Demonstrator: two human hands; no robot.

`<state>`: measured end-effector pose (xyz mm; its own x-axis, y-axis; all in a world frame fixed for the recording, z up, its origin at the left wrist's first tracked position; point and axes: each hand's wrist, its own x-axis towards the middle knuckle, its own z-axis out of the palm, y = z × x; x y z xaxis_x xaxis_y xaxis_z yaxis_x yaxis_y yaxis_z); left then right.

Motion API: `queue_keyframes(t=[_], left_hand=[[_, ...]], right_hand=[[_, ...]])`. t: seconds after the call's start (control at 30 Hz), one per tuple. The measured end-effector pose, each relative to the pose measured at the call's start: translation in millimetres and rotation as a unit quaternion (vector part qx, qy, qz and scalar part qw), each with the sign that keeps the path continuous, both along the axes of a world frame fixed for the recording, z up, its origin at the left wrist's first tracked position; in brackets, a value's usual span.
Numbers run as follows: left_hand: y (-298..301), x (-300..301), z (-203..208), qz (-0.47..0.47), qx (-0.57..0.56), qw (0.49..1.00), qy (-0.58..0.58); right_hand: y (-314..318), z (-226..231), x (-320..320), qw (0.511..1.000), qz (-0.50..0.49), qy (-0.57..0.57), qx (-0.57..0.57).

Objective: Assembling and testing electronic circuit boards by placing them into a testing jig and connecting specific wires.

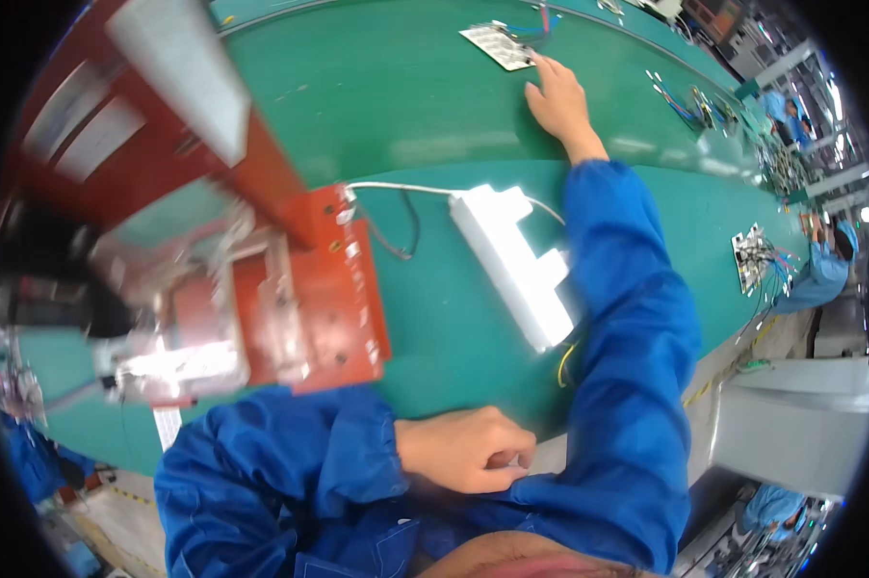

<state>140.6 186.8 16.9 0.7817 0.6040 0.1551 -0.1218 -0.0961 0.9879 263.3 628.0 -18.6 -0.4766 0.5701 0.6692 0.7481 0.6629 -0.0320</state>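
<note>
My right arm stretches far across the green bench, and my right hand (561,101) is at the near corner of a pale circuit board (497,46) with coloured wires. Its fingers reach to the board's edge while the thumb stands apart; no grip on the board shows. Close to my body, my left hand (468,450) is curled closed above the bench's front edge. A small pale bit seems to show between thumb and forefinger, too small to name. Left of my arms stands a red machine (343,289) with a clear fixture on it, partly blurred.
A white power strip (511,265) with plugs lies between the machine and my right arm, its white cable running to the machine. More wired boards lie at right (750,260) and far right. A grey metal box (791,414) stands beside the bench. Other people in blue work farther off.
</note>
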Motion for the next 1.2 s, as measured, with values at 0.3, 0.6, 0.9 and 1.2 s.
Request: queue_keyframes(t=[0.3, 0.6, 0.9, 1.2], left_hand=[[14.0, -10.1, 13.6, 0.047, -0.107, 0.992, 0.045], [16.9, -2.4, 6.3, 0.012, -0.08, 0.994, 0.069], [7.9, 4.1, 13.2, 0.054, -0.023, 0.996, 0.073], [-26.8, 12.4, 18.6, 0.108, 0.471, 0.864, 0.142]], right_hand=[[37.7, 7.2, -69.3, 0.993, -0.024, 0.004, -0.117], [38.7, -11.6, -28.8, 0.979, -0.073, 0.005, 0.193], [-81.4, 21.8, 28.7, 0.996, -0.076, 0.012, 0.05], [-367.2, 137.0, 92.9, 0.983, -0.114, 0.142, 0.012]])
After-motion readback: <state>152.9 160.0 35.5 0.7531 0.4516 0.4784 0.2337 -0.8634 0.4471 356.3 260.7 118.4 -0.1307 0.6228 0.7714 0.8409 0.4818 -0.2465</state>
